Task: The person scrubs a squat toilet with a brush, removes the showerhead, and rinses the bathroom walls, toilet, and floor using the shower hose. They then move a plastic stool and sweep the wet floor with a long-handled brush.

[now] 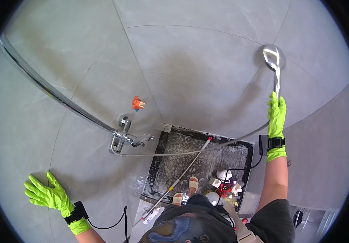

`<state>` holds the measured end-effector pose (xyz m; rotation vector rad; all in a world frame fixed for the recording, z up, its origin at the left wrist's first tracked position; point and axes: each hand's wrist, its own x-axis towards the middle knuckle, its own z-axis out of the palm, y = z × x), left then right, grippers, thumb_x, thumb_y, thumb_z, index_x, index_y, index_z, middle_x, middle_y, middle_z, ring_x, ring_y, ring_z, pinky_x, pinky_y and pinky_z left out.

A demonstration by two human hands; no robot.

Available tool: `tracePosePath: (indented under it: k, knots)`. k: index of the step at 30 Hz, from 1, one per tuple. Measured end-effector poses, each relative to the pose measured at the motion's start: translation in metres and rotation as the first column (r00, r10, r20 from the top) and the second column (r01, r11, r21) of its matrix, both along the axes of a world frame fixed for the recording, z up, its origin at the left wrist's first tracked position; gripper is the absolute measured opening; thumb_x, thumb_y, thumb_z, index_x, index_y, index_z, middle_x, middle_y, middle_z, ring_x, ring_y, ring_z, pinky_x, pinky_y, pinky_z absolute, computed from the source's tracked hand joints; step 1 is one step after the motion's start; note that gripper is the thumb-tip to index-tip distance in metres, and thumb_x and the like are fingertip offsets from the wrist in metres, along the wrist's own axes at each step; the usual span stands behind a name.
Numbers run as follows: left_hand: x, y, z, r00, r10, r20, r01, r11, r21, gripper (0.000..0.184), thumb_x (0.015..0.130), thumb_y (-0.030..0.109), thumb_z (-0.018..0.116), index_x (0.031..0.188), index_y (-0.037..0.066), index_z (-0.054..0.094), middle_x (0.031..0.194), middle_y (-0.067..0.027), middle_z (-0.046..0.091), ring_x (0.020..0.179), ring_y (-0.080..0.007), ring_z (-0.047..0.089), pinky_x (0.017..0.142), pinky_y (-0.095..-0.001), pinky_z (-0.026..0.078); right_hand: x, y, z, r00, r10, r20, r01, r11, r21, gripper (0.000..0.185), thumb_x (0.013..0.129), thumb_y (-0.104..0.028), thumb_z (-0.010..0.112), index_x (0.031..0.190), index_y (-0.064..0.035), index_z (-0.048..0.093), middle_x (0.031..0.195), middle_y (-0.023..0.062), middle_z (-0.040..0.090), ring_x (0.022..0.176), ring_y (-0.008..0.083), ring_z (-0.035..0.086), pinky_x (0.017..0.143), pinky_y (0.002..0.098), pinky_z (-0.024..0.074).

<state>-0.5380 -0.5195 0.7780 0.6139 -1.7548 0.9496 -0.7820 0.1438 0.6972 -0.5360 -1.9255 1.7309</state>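
My right hand [277, 109], in a green rubber glove, is closed round the handle of a chrome shower head [274, 56] near the wall at the upper right. A grey hose [174, 154] runs from it down and left to the chrome mixer tap [126, 135]. At the lower left, my left hand [45, 192], gloved the same way, has its fingers spread against the grey tiled wall [16, 141] and holds nothing. Both wrists wear black straps with small boxes and cables.
A chrome riser pipe [53, 91] crosses the left wall. An orange figure [137, 103] sticks above the tap. On the wet dark floor [182, 146] lie a long pole [187, 168] and several bottles [224, 175] beside my sandalled feet.
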Motion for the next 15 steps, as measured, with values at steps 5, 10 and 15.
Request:
tracePosePath:
  k: [5,10,15]
  knots:
    - [0.001,0.003,0.003,0.997,0.073,0.019,-0.072,0.996,-0.055,0.063,0.088,0.053,0.06,0.139,0.018,0.047,0.142,-0.0132,0.046,0.127,-0.0354,0.042,0.103,-0.0531,0.03,0.033,0.014,-0.022,0.999,-0.025,-0.028,0.021,0.992,-0.128,0.033,0.09,-0.045,0.063,0.092,-0.0123,0.057,0.066,-0.0056,0.049,0.045,0.0001,0.032,0.04,0.0179,0.0228]
    - [0.003,0.005,0.005,0.998,0.055,0.041,-0.053,0.997,-0.05,0.064,0.088,0.054,0.059,0.14,0.019,0.047,0.143,-0.0129,0.045,0.127,-0.0355,0.042,0.103,-0.0528,0.03,0.066,-0.001,-0.022,0.998,0.026,-0.064,-0.032,0.995,-0.091,0.032,0.092,-0.043,0.061,0.093,-0.0109,0.056,0.066,-0.0056,0.049,0.046,0.0,0.034,0.041,0.0176,0.0248]
    - [0.005,0.005,0.004,0.998,0.043,0.046,-0.043,0.999,0.0,0.064,0.089,0.055,0.057,0.141,0.02,0.045,0.145,-0.0108,0.043,0.13,-0.0352,0.039,0.105,-0.0533,0.027,0.096,-0.002,-0.016,0.989,-0.098,-0.112,0.073,0.977,-0.202,0.031,0.092,-0.041,0.062,0.092,-0.011,0.056,0.067,-0.0054,0.05,0.048,0.0002,0.034,0.042,0.0179,0.0248]
